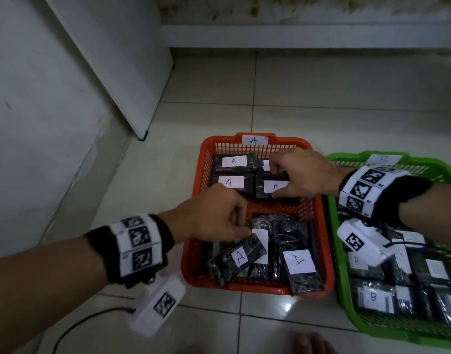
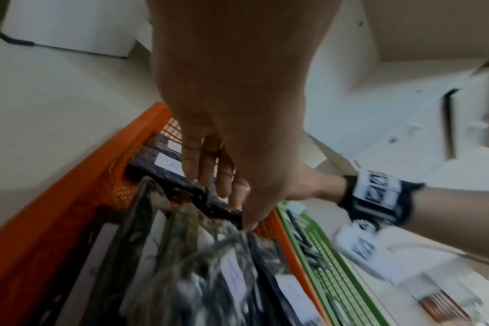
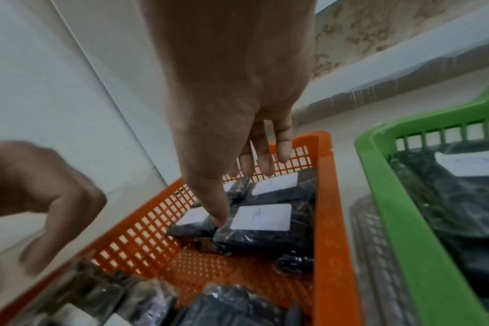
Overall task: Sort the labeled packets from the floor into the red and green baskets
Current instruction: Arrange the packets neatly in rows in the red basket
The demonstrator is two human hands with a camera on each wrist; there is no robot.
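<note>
Packets [image 1: 233, 167] with white "A" labels fill the red basket [image 1: 197, 205], and in the head view we see four of them laid flat in two rows at its far end, with a looser heap at its near end. Our right hand [image 1: 299, 172] reaches across the far right corner; its fingers curl over the farthest right packet while the thumb lies at the edge of the labeled packet [image 1: 273, 189] just nearer. Our left hand [image 1: 214, 215] hovers over the middle of the basket, fingers bent down onto a tilted packet [image 1: 238, 259] atop the near heap. Beside it, the green basket [image 1: 340, 249] holds packets marked "B".

From the left wrist, we see the left hand [image 2: 232, 123] with its fingers [image 2: 207, 167] pointing down, tips touching dark wrapping in the blurred heap; whether they pinch it we cannot tell.

From the right wrist, the right hand [image 3: 237, 92] has its thumb pressed onto the left edge of a labeled packet [image 3: 265, 225] near the basket's far right corner, the other fingers [image 3: 263, 158] extended above the packets behind, loosely spread.
</note>
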